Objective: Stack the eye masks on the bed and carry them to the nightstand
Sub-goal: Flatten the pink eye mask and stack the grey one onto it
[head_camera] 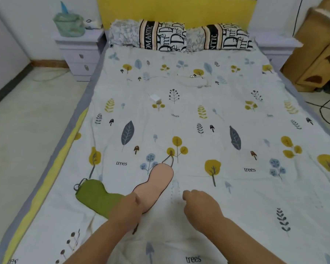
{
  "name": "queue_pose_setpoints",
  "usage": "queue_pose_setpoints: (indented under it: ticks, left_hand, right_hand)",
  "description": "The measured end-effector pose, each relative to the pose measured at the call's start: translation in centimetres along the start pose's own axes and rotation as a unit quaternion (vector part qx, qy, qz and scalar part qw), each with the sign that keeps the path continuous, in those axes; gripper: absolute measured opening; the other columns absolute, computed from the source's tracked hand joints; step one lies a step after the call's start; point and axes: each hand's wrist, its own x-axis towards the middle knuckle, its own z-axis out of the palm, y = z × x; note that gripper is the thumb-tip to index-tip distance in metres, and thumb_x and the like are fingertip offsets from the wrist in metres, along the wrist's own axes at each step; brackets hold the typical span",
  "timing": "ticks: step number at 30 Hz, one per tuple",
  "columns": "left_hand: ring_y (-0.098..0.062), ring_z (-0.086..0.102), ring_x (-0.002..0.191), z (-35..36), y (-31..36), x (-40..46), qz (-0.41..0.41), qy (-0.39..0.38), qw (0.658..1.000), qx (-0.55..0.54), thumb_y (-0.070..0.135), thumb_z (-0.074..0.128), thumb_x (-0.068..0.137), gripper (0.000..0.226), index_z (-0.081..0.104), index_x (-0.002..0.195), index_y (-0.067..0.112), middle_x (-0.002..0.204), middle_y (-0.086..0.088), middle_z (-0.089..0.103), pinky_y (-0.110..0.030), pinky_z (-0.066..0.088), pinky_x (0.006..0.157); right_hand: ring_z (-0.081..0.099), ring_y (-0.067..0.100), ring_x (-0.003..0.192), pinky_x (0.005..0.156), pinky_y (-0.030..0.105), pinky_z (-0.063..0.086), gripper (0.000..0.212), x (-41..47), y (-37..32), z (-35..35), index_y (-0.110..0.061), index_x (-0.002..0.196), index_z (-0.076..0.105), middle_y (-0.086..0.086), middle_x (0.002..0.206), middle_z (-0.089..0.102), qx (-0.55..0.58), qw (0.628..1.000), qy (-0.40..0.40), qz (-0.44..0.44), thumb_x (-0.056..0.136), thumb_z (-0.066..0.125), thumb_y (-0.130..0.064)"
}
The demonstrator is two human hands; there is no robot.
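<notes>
Both forearms reach in from the near edge over the bed (236, 103). Left hand (128, 208) pinches the near end of the pink eye mask (156, 184), which overlaps the green eye mask (95, 195) at left. Right hand (200, 204) hovers loosely curled, holding nothing. 1 nightstand (78, 46) stands far left.

The near ends of the pink eye mask (154, 184) and green eye mask (98, 197) are hidden under the left hand (127, 207); its grip cannot be told.
</notes>
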Motion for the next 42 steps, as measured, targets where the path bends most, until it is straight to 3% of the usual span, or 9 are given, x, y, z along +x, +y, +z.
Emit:
queue_pose_setpoints:
  ticks: [5,8,14,19,23,29,34,37,42]
  left_hand:
    - [-0.02,0.05,0.085,4.4,-1.3,4.8,-0.012,-0.015,0.997,0.075,0.022,0.04,0.09,0.018,0.047,0.105,0.015,0.093,-0.003,0.052,-0.03,0.044,0.079]
    - [-0.025,0.055,0.096,6.2,-2.2,7.0,-0.016,0.023,0.996,0.08,0.023,0.044,0.086,0.035,0.044,0.12,0.011,0.121,-0.011,0.046,-0.032,0.044,0.08]
    - [-0.034,0.04,0.123,9.2,-4.3,10.9,-0.038,0.055,0.994,0.087,0.023,0.039,0.087,0.054,0.027,0.137,0.008,0.14,-0.02,0.036,-0.042,0.038,0.102]
    - [-0.027,0.046,0.115,10.4,-4.7,12.3,-0.041,0.137,0.976,0.164,0.02,0.036,0.09,0.044,0.035,0.134,0.017,0.128,-0.009,0.047,-0.037,0.036,0.089]
    - [-0.025,0.052,0.107,9.9,-4.9,12.9,-0.028,0.149,0.974,0.168,0.012,0.036,0.086,0.042,0.045,0.125,0.023,0.115,-0.005,0.058,-0.036,0.031,0.088]
    - [-0.028,0.057,0.094,8.1,-3.7,13.3,0.031,0.145,0.987,-0.062,0.003,0.041,0.083,0.034,0.055,0.113,0.013,0.105,-0.013,0.063,-0.038,0.044,0.084]
    - [-0.017,0.054,0.081,9.1,0.4,13.6,0.12,0.158,0.971,-0.133,0.021,0.055,0.086,0.013,0.061,0.097,0.016,0.083,0.005,0.059,-0.027,0.038,0.072]
    - [-0.017,0.052,0.08,10.9,2.4,13.8,0.114,0.126,0.978,-0.119,0.031,0.053,0.087,0.02,0.058,0.1,0.016,0.086,0.002,0.063,-0.028,0.039,0.071]
    - [-0.031,0.057,0.094,12.4,2.7,13.4,0.028,0.083,0.99,-0.109,0.029,0.05,0.085,0.037,0.045,0.119,0.015,0.103,-0.01,0.064,-0.039,0.047,0.086]
  right_hand:
    - [0.062,0.023,0.074,0.057,0.029,0.048,0.042,5.7,-0.2,4.5,-0.013,0.101,0.065,0.012,0.088,0.066,-0.069,0.994,0.083,-0.009,0.061,0.076,-0.017]
    - [0.038,0.033,0.126,0.095,0.041,0.04,0.051,9.6,0.0,7.8,-0.016,0.14,0.026,0.018,0.146,0.03,-0.025,0.999,0.043,-0.019,0.093,0.041,-0.028]
    - [0.008,0.037,0.142,0.111,0.047,0.024,0.052,16.4,-1.2,11.1,-0.023,0.146,0.009,0.016,0.157,-0.001,-0.014,0.994,0.087,-0.062,0.098,0.029,-0.027]
    - [-0.004,0.03,0.145,0.116,0.05,0.011,0.058,20.7,-1.8,12.0,-0.029,0.147,-0.002,0.005,0.159,-0.008,-0.035,0.986,0.134,-0.091,0.098,0.03,-0.026]
    - [0.0,0.028,0.145,0.117,0.053,0.003,0.045,21.7,-1.3,11.4,-0.017,0.14,0.029,0.01,0.157,0.01,-0.062,0.991,0.072,-0.098,0.095,0.032,-0.015]
    - [0.05,0.028,0.077,0.063,0.033,0.036,0.01,18.4,1.3,8.6,-0.011,0.095,0.044,0.003,0.073,0.048,-0.004,0.999,0.039,-0.037,0.084,0.043,-0.009]
    - [0.048,0.027,0.074,0.054,0.029,0.031,0.028,15.2,7.7,7.3,-0.019,0.063,0.032,0.004,0.074,0.047,0.056,0.993,0.016,0.102,0.081,0.054,-0.024]
    - [0.054,0.033,0.092,0.066,0.035,0.04,0.011,13.6,9.9,8.0,-0.012,0.092,0.047,0.014,0.1,0.058,0.048,0.986,0.086,0.136,0.083,0.05,-0.018]
    - [0.041,0.035,0.116,0.088,0.042,0.04,0.061,11.5,11.0,10.6,-0.014,0.135,0.029,0.018,0.131,0.036,0.008,0.954,0.161,0.251,0.084,0.058,-0.032]
